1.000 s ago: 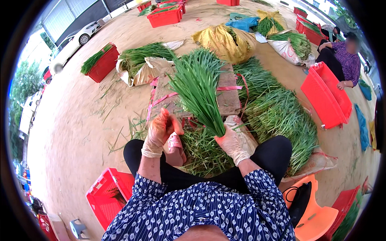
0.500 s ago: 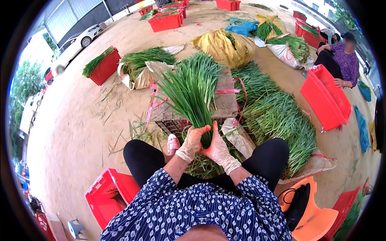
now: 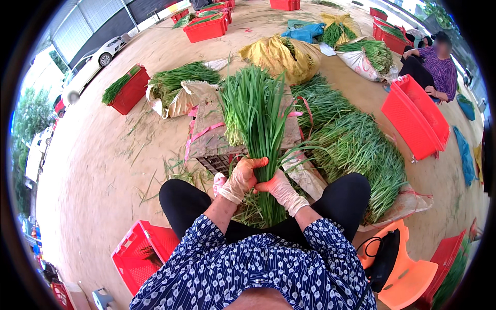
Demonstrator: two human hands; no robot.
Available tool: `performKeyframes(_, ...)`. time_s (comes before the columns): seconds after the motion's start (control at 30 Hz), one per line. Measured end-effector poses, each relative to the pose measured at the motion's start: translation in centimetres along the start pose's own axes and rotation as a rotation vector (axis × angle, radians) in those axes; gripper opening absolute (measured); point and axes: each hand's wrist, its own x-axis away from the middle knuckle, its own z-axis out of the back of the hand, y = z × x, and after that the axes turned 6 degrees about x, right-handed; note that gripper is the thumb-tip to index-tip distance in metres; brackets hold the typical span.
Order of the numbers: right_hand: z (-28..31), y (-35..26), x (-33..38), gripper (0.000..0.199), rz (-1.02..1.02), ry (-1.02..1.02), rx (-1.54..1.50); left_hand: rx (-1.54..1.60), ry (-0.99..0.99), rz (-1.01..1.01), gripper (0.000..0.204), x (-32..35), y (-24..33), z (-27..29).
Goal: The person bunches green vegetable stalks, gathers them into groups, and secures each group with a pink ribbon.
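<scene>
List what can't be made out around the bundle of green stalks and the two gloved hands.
Head view only:
- Bundle of green stalks: its lower part is hidden behind the left hand and right hand.
- Any tie around it: covered by the fingers.
- Crate under the stalks: mostly hidden by leaves.

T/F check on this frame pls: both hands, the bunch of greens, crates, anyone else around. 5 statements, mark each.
1. Both gloved hands grip one bunch of greens. True: left hand and right hand close around its stems.
2. The bunch lies flat on the ground. False: it is held upright, tips fanning away from the person.
3. A red crate lies tipped on the right. True.
4. The greens are inside a crate at the person's knees. False: a loose pile lies on the ground.
5. Another person sits at upper right. True.
</scene>
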Motion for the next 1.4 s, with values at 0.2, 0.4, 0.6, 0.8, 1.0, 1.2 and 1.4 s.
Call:
performKeyframes(0.2, 0.5, 0.5, 0.1, 0.034, -0.075, 0.001, -0.064, -0.249, 0.029, -0.199, 0.031, 0.4, 4.3, -2.7)
performKeyframes(0.4, 0.4, 1.4, 0.1, 0.032, -0.059, -0.046, -0.115, -0.483, 0.145, -0.844, 0.029, -0.5, 14.3, -3.9)
performKeyframes(0.6, 0.5, 1.3, 0.7, 0.027, -0.098, -0.047, -0.098, -1.641, 0.372, -1.597, 0.033, 2.2, 17.8, -8.8)
performKeyframes(0.8, 0.3, 2.0, 0.7, 0.034, -0.139, -0.110, -0.097, -2.307, 0.295, -1.215, 0.024, 0.8, 15.9, -8.3)
performKeyframes(1.0, 0.5, 1.4, 0.8, 0.028, -0.091, -0.058, -0.097, -1.043, 0.096, -0.970, 0.016, 0.0, 17.4, -6.9)
performKeyframes(1.2, 0.3, 1.9, 0.9, 0.021, -0.080, -0.034, -0.027, -1.429, 0.100, -1.084, 0.025, 0.3, 19.4, -6.4)
performKeyframes(1.4, 0.1, 2.6, 0.8, 0.023, -0.076, -0.065, 0.104, -2.289, 0.439, -1.332, 0.018, -2.4, 16.8, -3.1)
